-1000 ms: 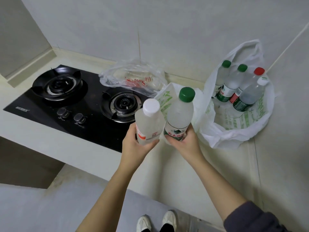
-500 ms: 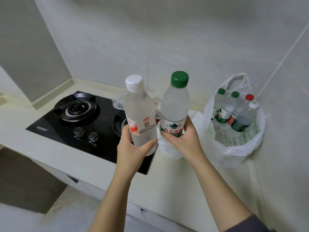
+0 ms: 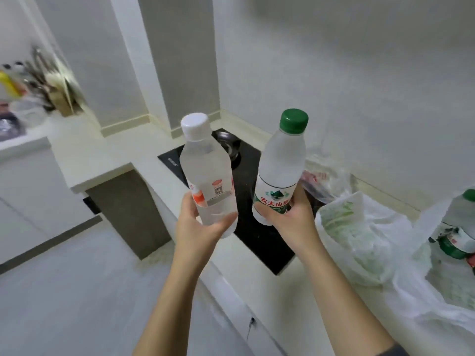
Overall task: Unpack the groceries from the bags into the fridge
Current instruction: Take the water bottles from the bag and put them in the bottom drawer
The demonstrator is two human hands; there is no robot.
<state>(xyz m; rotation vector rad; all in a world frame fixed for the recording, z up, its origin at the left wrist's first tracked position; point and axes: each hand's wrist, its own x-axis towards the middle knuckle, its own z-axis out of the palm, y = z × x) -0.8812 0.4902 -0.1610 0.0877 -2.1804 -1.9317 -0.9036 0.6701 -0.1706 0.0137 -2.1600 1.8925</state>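
Left hand (image 3: 203,227) curled round the white-capped bottle (image 3: 208,176), cap leaning to eleven o'clock — right hand (image 3: 290,217) wrapped round the green-capped bottle (image 3: 280,170), cap toward one — both up over the black hob (image 3: 257,235).

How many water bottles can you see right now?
3 for certain: a white-capped bottle in the left hand, a green-capped bottle in the right hand, a third bottle in the white bag at the right edge. Others may be hidden there.
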